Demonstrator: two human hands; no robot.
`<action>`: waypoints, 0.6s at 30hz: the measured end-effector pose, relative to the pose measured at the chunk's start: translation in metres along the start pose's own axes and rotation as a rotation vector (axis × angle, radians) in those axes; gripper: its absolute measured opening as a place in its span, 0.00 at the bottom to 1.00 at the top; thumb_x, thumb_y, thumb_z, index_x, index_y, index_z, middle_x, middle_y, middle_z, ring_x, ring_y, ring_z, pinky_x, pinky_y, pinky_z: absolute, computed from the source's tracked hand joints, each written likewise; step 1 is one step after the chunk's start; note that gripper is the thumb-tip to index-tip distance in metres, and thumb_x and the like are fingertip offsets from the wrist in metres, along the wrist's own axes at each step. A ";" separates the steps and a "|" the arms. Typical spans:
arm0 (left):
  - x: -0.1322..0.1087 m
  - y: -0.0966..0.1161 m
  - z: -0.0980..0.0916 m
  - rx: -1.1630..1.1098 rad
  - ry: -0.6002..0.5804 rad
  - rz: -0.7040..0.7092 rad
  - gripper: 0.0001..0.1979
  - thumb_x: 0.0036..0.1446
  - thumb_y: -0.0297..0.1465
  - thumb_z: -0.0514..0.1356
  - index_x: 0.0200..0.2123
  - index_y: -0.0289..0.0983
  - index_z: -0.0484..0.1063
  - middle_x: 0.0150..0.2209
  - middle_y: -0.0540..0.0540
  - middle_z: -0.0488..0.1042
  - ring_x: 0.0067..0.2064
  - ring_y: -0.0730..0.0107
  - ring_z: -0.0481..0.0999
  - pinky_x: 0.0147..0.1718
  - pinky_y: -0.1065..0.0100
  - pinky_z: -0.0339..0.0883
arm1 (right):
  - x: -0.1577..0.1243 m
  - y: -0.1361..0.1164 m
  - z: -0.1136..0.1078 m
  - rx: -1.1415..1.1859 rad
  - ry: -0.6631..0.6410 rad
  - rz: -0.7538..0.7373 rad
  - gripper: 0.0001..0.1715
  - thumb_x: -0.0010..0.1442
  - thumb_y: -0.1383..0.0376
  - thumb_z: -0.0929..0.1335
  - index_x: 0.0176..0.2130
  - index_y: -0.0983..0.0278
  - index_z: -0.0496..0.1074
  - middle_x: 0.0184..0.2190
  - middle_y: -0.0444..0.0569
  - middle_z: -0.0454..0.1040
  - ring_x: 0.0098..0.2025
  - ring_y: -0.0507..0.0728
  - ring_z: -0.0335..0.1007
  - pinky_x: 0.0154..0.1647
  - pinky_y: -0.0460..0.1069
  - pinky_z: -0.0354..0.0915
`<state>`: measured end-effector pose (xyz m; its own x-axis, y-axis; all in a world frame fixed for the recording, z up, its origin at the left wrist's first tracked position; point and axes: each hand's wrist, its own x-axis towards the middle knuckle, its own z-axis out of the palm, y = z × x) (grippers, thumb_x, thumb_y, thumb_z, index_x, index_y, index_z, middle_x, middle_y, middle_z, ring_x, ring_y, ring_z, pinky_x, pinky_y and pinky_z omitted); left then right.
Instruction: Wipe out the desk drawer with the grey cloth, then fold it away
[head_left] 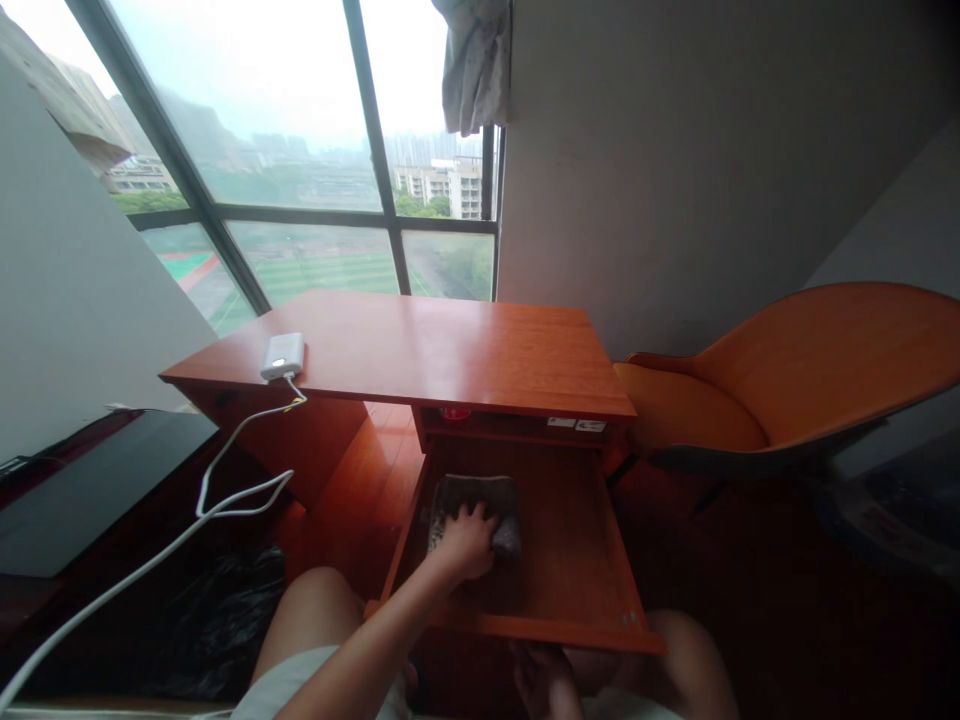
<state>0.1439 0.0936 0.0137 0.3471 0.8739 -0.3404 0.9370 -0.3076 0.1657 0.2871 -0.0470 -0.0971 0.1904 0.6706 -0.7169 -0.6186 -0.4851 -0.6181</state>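
My left hand [470, 541] reaches down into the pulled-out wooden drawer [566, 560]. Its fingers are spread over a dark grey, soft-looking bundle or fabric bin [474, 489] at the drawer's left side. Patterned and greyish material shows around the fingers; I cannot make out exactly what it is. My right hand [541, 675] is low, just beneath the drawer's front panel [547, 637], in shadow. Its fingers are partly hidden there, and whether they touch the panel is unclear.
The reddish wooden desk [442, 345] stands before a window, carrying a white power bank [283, 356] with a white cable [217, 470]. Small white cards [576, 424] and a red item [454, 412] lie in the shelf above the drawer. An orange chair [697, 400] stands right; black plastic [217, 620] lies left.
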 end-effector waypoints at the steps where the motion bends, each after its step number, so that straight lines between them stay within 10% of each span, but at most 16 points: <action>1: 0.000 0.007 -0.001 -0.011 -0.021 0.024 0.32 0.48 0.37 0.55 0.60 0.45 0.61 0.59 0.36 0.61 0.56 0.36 0.62 0.47 0.39 0.61 | 0.000 0.000 0.001 -0.002 0.003 0.000 0.11 0.25 0.61 0.68 0.19 0.52 0.67 0.24 0.42 0.76 0.37 0.71 0.76 0.18 0.57 0.66; 13: 0.021 0.121 0.024 -0.076 -0.036 0.273 0.33 0.46 0.41 0.57 0.58 0.46 0.65 0.59 0.36 0.60 0.59 0.35 0.57 0.51 0.34 0.53 | -0.002 0.002 0.004 0.002 0.012 -0.024 0.09 0.27 0.59 0.67 0.18 0.52 0.66 0.23 0.42 0.73 0.35 0.71 0.76 0.17 0.59 0.66; 18: 0.037 0.133 0.014 -0.128 -0.127 0.316 0.27 0.48 0.43 0.54 0.51 0.43 0.73 0.56 0.36 0.65 0.58 0.36 0.62 0.51 0.36 0.57 | -0.004 0.001 0.002 -0.002 0.003 -0.033 0.10 0.27 0.59 0.67 0.19 0.52 0.66 0.23 0.43 0.73 0.37 0.72 0.75 0.17 0.57 0.66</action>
<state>0.2823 0.0798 0.0100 0.6285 0.6871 -0.3646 0.7729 -0.4986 0.3926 0.2838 -0.0487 -0.0943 0.2129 0.6849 -0.6968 -0.6103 -0.4638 -0.6423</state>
